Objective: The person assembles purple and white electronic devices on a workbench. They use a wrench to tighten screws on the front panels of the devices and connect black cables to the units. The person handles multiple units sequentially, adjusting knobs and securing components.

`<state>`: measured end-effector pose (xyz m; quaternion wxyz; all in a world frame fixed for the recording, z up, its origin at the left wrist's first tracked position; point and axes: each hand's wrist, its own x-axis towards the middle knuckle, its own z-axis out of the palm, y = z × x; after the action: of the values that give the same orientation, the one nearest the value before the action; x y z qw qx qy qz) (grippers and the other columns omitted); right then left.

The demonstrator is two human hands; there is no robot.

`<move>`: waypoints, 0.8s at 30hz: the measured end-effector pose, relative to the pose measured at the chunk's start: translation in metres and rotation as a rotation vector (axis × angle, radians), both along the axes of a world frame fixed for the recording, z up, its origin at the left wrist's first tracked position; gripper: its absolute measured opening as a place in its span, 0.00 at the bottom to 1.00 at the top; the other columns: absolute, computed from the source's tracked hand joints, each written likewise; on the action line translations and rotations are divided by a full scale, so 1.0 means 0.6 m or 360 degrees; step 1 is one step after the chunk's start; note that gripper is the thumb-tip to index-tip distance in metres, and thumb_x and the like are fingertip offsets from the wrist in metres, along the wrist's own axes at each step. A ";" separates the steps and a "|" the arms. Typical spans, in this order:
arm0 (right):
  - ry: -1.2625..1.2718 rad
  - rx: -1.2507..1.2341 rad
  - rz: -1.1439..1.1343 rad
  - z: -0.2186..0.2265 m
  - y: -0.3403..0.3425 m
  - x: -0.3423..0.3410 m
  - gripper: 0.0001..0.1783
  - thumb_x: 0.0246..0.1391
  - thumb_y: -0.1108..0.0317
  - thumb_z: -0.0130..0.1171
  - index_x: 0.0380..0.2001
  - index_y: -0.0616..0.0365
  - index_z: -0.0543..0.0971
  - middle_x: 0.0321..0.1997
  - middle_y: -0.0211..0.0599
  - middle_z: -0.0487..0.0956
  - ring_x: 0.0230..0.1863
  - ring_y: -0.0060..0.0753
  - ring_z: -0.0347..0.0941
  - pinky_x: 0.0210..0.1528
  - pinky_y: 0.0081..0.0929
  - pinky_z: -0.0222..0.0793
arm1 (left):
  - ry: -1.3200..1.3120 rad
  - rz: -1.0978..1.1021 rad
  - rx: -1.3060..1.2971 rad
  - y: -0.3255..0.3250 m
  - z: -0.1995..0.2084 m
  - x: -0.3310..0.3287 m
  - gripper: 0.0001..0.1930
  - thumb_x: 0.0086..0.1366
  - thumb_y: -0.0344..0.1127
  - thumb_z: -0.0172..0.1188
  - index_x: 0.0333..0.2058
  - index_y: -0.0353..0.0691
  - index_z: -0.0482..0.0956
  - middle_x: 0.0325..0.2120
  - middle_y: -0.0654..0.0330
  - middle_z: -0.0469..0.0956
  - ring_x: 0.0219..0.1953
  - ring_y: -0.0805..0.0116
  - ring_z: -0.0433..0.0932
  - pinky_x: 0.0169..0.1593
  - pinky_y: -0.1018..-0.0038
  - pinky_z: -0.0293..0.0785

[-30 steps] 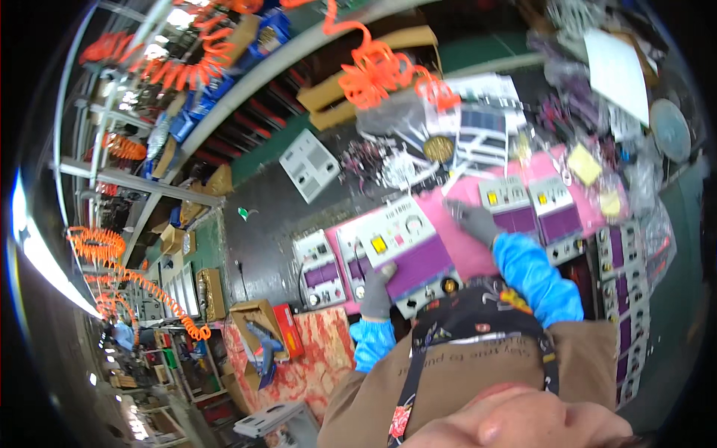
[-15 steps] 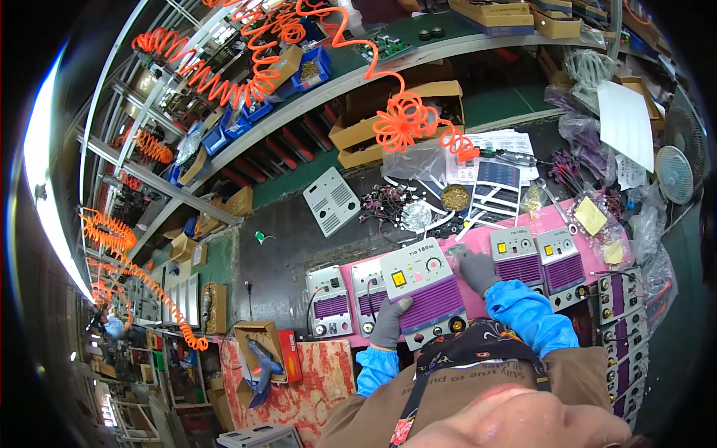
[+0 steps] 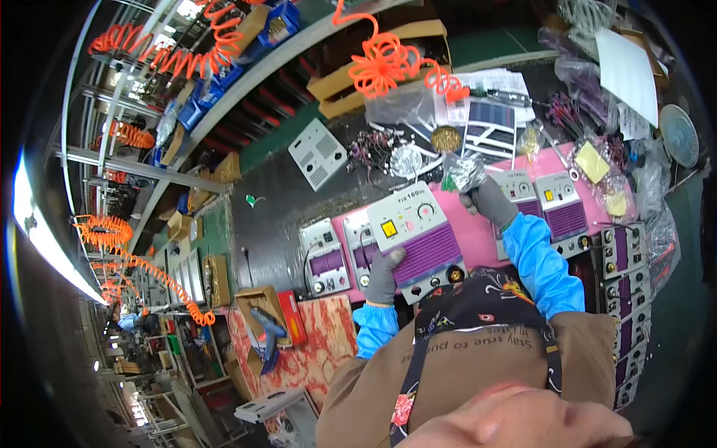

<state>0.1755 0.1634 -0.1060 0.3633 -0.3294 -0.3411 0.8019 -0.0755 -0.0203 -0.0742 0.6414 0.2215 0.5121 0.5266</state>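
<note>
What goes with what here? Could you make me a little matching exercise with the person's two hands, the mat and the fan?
Things:
1. Left hand
2. Right hand
3. Mat
4. Fan

Places, colours or states:
A. Pink
B. At the picture's far right
C. Touching the left side of a purple and pale grey machine
D. Holding a crumpled, shiny packet

Right pairs: 1-C, 2-D, 3-A, 4-B
</note>
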 end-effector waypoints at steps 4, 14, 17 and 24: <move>-0.0603 0.0142 0.0334 -0.065 -0.003 0.015 0.25 0.62 0.57 0.48 0.61 0.48 0.71 0.19 0.27 0.69 0.15 0.19 0.63 0.16 0.20 0.62 | 0.0010 0.0105 0.0070 0.002 0.009 0.016 0.30 0.59 0.41 0.64 0.58 0.32 0.70 0.49 0.52 0.78 0.48 0.61 0.80 0.53 0.65 0.78; -0.1964 0.1268 0.0186 -0.210 -0.035 -0.035 0.14 0.58 0.59 0.53 0.35 0.55 0.83 0.32 0.47 0.83 0.35 0.52 0.81 0.40 0.45 0.76 | 0.0042 0.0194 0.0092 -0.001 0.001 0.009 0.35 0.56 0.43 0.66 0.59 0.30 0.69 0.49 0.52 0.78 0.48 0.62 0.80 0.53 0.68 0.77; -0.2187 0.1171 0.0413 -0.179 -0.037 -0.038 0.20 0.58 0.51 0.51 0.33 0.52 0.85 0.33 0.47 0.84 0.37 0.52 0.82 0.42 0.48 0.75 | 0.0053 0.0212 0.0046 -0.001 0.005 0.013 0.30 0.59 0.37 0.62 0.58 0.29 0.70 0.49 0.52 0.78 0.48 0.62 0.79 0.54 0.67 0.76; -0.2279 0.1269 0.0555 -0.124 -0.026 -0.060 0.26 0.64 0.48 0.44 0.31 0.54 0.84 0.29 0.44 0.84 0.29 0.51 0.81 0.34 0.50 0.74 | 0.0020 0.0248 -0.0052 0.003 0.024 0.038 0.29 0.60 0.40 0.61 0.57 0.28 0.70 0.46 0.50 0.79 0.45 0.61 0.81 0.50 0.66 0.78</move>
<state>0.1396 0.1478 -0.1807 0.0189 -0.5484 -0.7935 0.2630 -0.0524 -0.0184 -0.0598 0.5989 0.1738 0.5403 0.5651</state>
